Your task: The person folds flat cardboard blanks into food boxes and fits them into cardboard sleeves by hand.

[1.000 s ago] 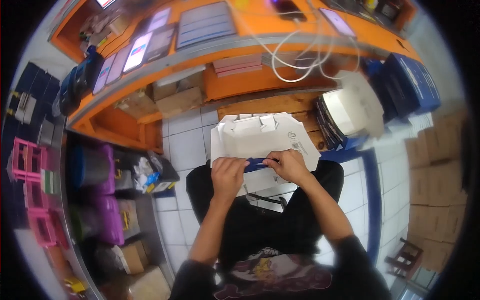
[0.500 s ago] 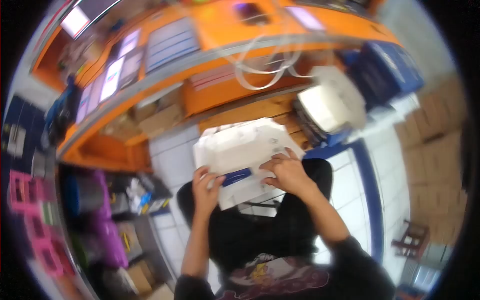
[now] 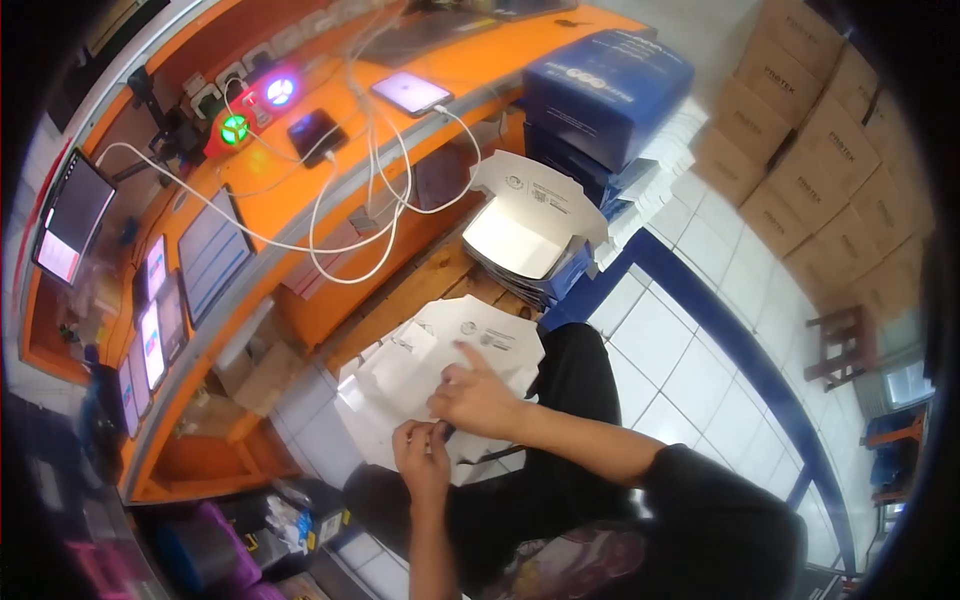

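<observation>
An unfolded white cardboard box (image 3: 400,375) with printed marks on its far panel lies across my lap. My left hand (image 3: 422,455) is closed at its near edge, with the fingertips pinched together and a small dark bit showing beside them. Over the middle of the box is my right hand (image 3: 475,400), its index finger stretched out and the other fingers bent close to my left fingertips. The near flap is largely hidden under both hands.
An opened box (image 3: 515,240) tops a stack of flat ones beyond my lap. Blue cartons (image 3: 605,95) stand behind it. White cables (image 3: 375,262) hang off the orange counter (image 3: 480,62), where phones lie. Brown cartons (image 3: 800,140) and a small stool (image 3: 842,345) are at right.
The view has swung right and sharpened. My hands have come together at the box's near edge, and the blue panel seen between them earlier is hidden.
</observation>
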A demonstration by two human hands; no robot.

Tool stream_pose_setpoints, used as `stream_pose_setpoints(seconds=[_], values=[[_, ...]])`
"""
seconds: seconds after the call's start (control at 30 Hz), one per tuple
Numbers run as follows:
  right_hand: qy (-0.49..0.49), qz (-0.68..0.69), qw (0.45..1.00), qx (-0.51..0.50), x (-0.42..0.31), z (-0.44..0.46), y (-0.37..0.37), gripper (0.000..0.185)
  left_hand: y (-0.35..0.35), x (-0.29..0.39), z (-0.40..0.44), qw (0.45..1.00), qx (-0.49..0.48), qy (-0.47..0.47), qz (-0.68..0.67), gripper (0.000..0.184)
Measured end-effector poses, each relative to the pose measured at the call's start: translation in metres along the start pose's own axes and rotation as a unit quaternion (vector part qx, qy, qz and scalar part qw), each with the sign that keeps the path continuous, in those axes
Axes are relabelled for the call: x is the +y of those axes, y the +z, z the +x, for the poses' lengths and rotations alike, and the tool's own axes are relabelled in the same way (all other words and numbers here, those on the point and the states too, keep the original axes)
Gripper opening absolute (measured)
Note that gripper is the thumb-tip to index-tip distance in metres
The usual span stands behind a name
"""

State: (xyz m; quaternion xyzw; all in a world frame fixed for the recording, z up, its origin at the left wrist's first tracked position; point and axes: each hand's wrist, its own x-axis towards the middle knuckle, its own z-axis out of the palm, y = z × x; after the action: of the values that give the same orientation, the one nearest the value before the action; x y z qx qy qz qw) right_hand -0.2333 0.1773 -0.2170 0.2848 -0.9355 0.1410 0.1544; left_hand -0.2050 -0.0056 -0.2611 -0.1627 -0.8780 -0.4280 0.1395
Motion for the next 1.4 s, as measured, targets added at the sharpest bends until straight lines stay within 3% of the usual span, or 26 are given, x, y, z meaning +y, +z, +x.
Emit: stream_pose_setpoints(seconds=[0.07,0.1,0.2,0.23,0.33,0.47,0.53,0.6,0.73,0.83,0.93,1.0,1.07,1.13,1.2,1.23,1.27,1.3,1.33,1.4], values=[[0.115,0.008,0.986,0.119,0.017,-0.008,-0.006,0.027,-0.007,-0.005,-0.001,0.999,0.019,-0.032,-0.003,0.008],[0.144,0.008,0.988,0.059,0.028,-0.014,-0.022,0.044,-0.014,-0.014,-0.003,0.998,0.021,-0.066,-0.008,0.008],[0.078,-0.033,0.996,-0.019,0.06,-0.041,-0.028,0.049,-0.023,-0.037,-0.012,0.99,0.035,-0.126,-0.051,0.009],[0.076,-0.016,0.995,-0.062,0.065,-0.047,-0.02,0.038,-0.024,-0.043,-0.014,0.985,0.045,-0.143,-0.081,0.01],[0.091,-0.001,0.991,-0.096,0.067,-0.051,-0.006,0.031,-0.027,-0.043,-0.014,0.978,0.066,-0.165,-0.106,0.011],[0.115,-0.009,0.993,0.019,0.055,-0.042,0.003,0.022,-0.029,-0.028,-0.01,0.977,0.087,-0.186,-0.048,0.013],[0.09,-0.057,0.993,0.055,0.05,-0.033,0.0,0.013,-0.027,-0.033,-0.007,0.987,0.089,-0.137,-0.004,0.015],[0.124,0.013,0.99,0.067,0.044,-0.023,-0.012,0.011,-0.029,-0.014,0.003,0.98,0.117,-0.152,-0.049,0.016],[0.109,0.012,0.99,0.087,0.036,-0.014,-0.018,0.011,-0.025,-0.009,0.006,0.98,0.111,-0.154,-0.056,0.014],[0.093,-0.056,0.992,0.059,0.021,-0.006,-0.018,0.011,-0.019,0.011,0.009,0.996,0.07,-0.052,0.007,0.013],[0.048,-0.101,0.993,0.03,0.012,-0.006,-0.011,0.009,-0.017,0.022,0.012,0.999,0.032,-0.035,0.017,0.011],[-0.063,-0.126,0.99,-0.013,0.01,-0.009,-0.012,0.008,-0.013,0.012,0.006,0.999,0.032,-0.038,0.006,0.011],[-0.068,-0.111,0.99,-0.048,0.011,-0.012,-0.021,0.016,-0.016,-0.003,0.0,0.992,0.05,-0.089,-0.074,0.012],[0.006,-0.11,0.984,0.14,0.008,-0.011,-0.024,0.028,-0.024,-0.009,-0.005,0.986,0.067,-0.115,-0.105,0.012],[0.039,-0.12,0.976,0.179,0.008,-0.018,-0.02,0.05,-0.031,-0.008,-0.01,0.955,0.142,-0.201,-0.164,0.011],[0.165,0.087,0.966,0.178,0.002,-0.023,-0.018,0.061,-0.031,-0.005,-0.013,0.945,0.18,-0.206,-0.177,0.009],[0.283,0.288,0.9,0.165,-0.005,-0.026,-0.016,0.073,-0.033,0.001,-0.016,0.945,0.184,-0.207,-0.176,0.009],[0.306,0.499,0.799,0.137,-0.014,-0.026,0.0,0.089,-0.033,0.007,-0.02,0.968,0.158,-0.159,-0.11,0.007],[0.376,0.593,0.704,0.108,-0.027,-0.032,0.01,0.086,-0.032,0.013,-0.026,0.985,0.127,-0.11,-0.043,0.005],[0.513,0.738,0.435,0.059,-0.042,-0.031,0.007,0.072,-0.022,0.026,-0.041,0.997,0.046,-0.063,-0.027,0.01]])
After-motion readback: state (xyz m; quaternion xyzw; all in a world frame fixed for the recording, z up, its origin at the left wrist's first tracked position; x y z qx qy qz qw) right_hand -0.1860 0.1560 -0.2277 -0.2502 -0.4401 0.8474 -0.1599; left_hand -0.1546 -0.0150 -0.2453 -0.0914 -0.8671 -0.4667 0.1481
